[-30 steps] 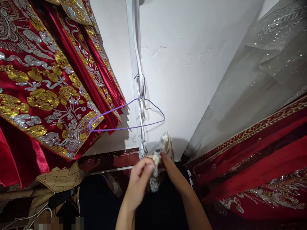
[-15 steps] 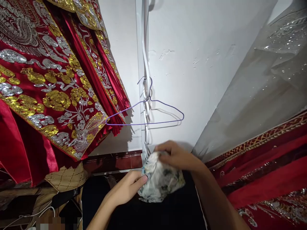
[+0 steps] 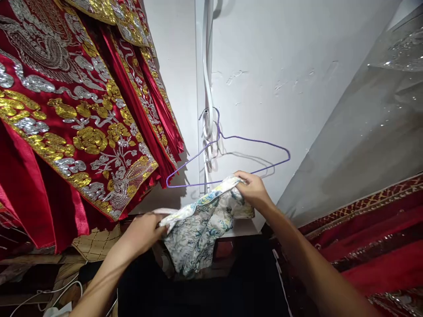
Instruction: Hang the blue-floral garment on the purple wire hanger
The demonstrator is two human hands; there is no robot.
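Note:
A white garment (image 3: 198, 233) with a blue, green and yellow floral print is stretched between my two hands, its upper edge slanting up to the right. My left hand (image 3: 145, 229) grips the lower left end of that edge. Farther up, my right hand (image 3: 253, 189) pinches the right end, thumb over the cloth. Just behind the garment hangs a purple wire hanger (image 3: 228, 137), tilted, its hook caught on a white hanging strip (image 3: 207, 88). The cloth covers part of the hanger's bottom bar.
At the left hangs a red garment (image 3: 89, 136) with gold and silver embroidery. A clear plastic cover (image 3: 357, 145) and red trimmed fabric (image 3: 370, 246) line the right side. Behind the hanger is a white wall (image 3: 257, 79). White cables (image 3: 62, 286) lie at lower left.
The garment was bunched between my hands; now it is spread open and raised towards the hanger. My left hand has moved left, my right hand up and slightly right. The hanger looks nearer and more tilted.

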